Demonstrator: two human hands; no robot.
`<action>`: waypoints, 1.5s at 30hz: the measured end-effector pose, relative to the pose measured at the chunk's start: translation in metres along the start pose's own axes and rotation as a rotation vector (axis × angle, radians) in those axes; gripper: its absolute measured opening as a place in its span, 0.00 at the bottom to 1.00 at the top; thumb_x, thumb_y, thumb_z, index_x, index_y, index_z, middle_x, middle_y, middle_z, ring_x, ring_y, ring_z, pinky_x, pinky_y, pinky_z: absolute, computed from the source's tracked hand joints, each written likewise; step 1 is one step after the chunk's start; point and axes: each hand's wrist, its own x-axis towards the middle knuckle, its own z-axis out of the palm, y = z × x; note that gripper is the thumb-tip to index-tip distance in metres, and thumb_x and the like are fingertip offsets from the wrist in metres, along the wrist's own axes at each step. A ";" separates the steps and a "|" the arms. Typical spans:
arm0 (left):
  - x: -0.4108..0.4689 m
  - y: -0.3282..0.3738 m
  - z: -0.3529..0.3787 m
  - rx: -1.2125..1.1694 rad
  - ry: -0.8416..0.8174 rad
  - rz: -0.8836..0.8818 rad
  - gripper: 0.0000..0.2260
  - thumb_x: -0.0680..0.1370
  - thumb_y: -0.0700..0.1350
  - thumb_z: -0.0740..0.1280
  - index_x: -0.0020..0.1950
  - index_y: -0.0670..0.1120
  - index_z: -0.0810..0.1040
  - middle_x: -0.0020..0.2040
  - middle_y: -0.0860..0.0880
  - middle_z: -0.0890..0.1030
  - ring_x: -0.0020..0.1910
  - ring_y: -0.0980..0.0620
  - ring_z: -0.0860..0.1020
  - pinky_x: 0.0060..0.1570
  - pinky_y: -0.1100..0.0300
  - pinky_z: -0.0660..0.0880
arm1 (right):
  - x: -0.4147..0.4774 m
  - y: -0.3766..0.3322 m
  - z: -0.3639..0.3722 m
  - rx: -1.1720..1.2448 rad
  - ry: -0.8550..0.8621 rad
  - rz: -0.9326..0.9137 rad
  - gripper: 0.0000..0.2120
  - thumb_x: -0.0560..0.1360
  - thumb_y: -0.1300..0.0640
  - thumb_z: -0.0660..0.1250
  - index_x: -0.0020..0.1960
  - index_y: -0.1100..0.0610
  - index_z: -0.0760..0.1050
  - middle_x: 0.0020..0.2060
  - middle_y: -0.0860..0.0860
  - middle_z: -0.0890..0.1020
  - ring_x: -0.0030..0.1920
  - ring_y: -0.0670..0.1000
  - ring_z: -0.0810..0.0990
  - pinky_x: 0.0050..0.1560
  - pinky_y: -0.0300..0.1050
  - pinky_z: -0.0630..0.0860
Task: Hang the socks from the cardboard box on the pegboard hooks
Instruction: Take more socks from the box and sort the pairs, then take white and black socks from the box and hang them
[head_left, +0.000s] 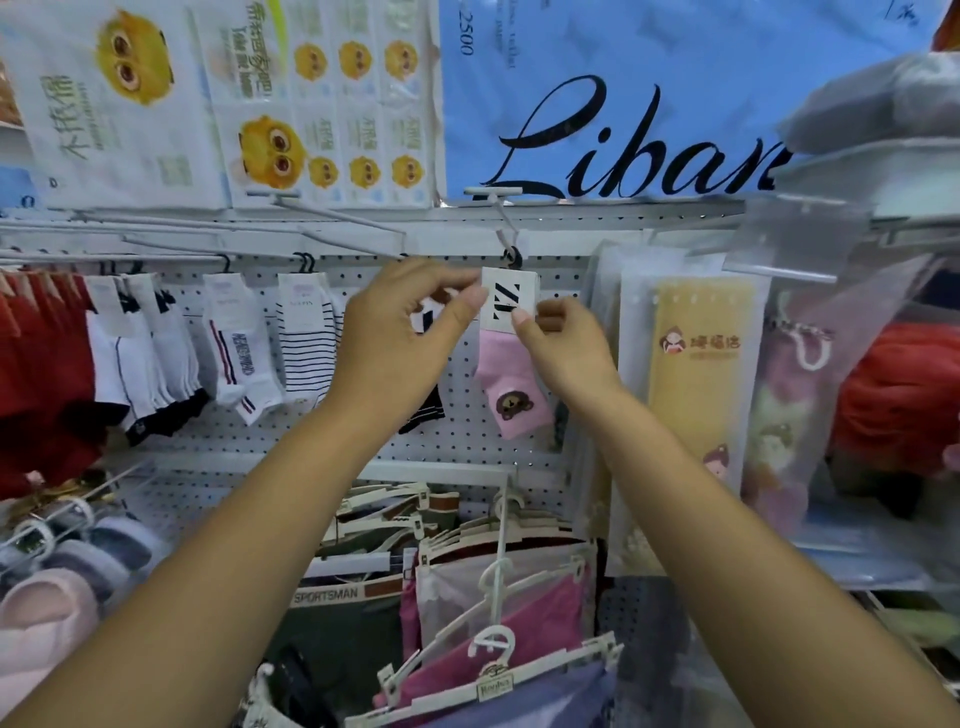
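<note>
Shop wall, white pegboard under posters. The pink sock sits mid-frame with its card label upright and its black hanger loop at 12 o'clock, right at the tip of a hook. I can't tell if the loop is fully over the tip. The left hand pinches the card's 9 o'clock edge, thumb against forefinger. The right hand pinches its 4 o'clock corner, other fingers curled. The cardboard box is not in view. Risks: letting go before the loop is seated drops the sock, a sideways tug could bend or tear the card, and the left wrist may knock the striped socks at 9 o'clock.
</note>
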 end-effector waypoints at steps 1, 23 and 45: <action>-0.009 -0.006 -0.005 0.037 -0.024 -0.018 0.08 0.80 0.49 0.71 0.57 0.50 0.85 0.50 0.60 0.81 0.51 0.61 0.77 0.55 0.62 0.73 | -0.010 -0.002 -0.001 -0.038 0.024 -0.002 0.23 0.79 0.45 0.67 0.68 0.58 0.71 0.61 0.50 0.79 0.60 0.49 0.78 0.58 0.43 0.73; -0.368 -0.084 -0.350 0.591 -0.266 -0.685 0.21 0.76 0.61 0.65 0.61 0.49 0.82 0.61 0.51 0.82 0.60 0.50 0.78 0.62 0.58 0.73 | -0.345 -0.033 0.261 -0.165 -0.718 -0.213 0.23 0.78 0.46 0.68 0.71 0.50 0.72 0.68 0.46 0.76 0.68 0.45 0.71 0.62 0.24 0.61; -0.649 -0.055 -0.518 0.984 0.023 -1.749 0.28 0.79 0.60 0.62 0.71 0.42 0.75 0.69 0.40 0.76 0.66 0.39 0.76 0.65 0.47 0.73 | -0.540 -0.010 0.556 -0.173 -1.591 -0.180 0.14 0.77 0.51 0.70 0.60 0.55 0.80 0.55 0.50 0.83 0.50 0.46 0.76 0.51 0.34 0.68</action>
